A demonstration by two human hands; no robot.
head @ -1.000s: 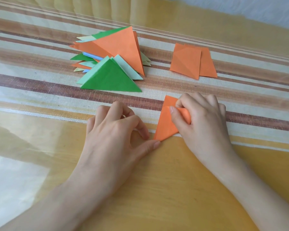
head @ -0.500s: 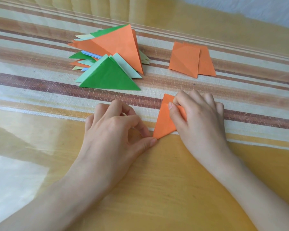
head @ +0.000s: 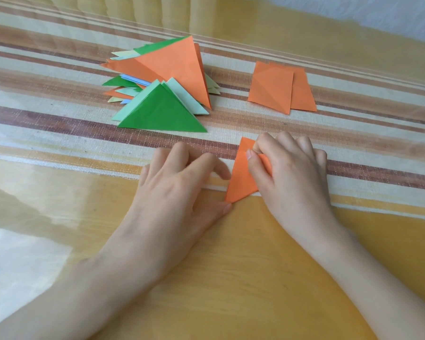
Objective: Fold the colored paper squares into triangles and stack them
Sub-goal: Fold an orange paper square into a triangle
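Observation:
A small orange paper (head: 241, 182), partly folded, lies on the table in front of me. My right hand (head: 292, 177) covers its right side and pinches the folded flap between thumb and forefinger. My left hand (head: 182, 182) rests beside it with arched fingers, the thumb tip touching the paper's lower corner and the forefinger tip at its left edge. Behind, to the left, sits a loose pile of folded triangles (head: 162, 82) in orange, green, pale green and blue, with a dark green triangle (head: 162, 114) at its front. Two flat orange squares (head: 280, 88) overlap at the back right.
The table carries a striped woven cloth (head: 47, 123) under a glossy clear cover. The yellow part of the tabletop (head: 231, 278) lies under my forearms. A pale wall (head: 378, 13) runs behind the table's far edge.
Both hands stay on the orange paper, almost where they were. My right hand's pinch has shifted slightly along the flap.

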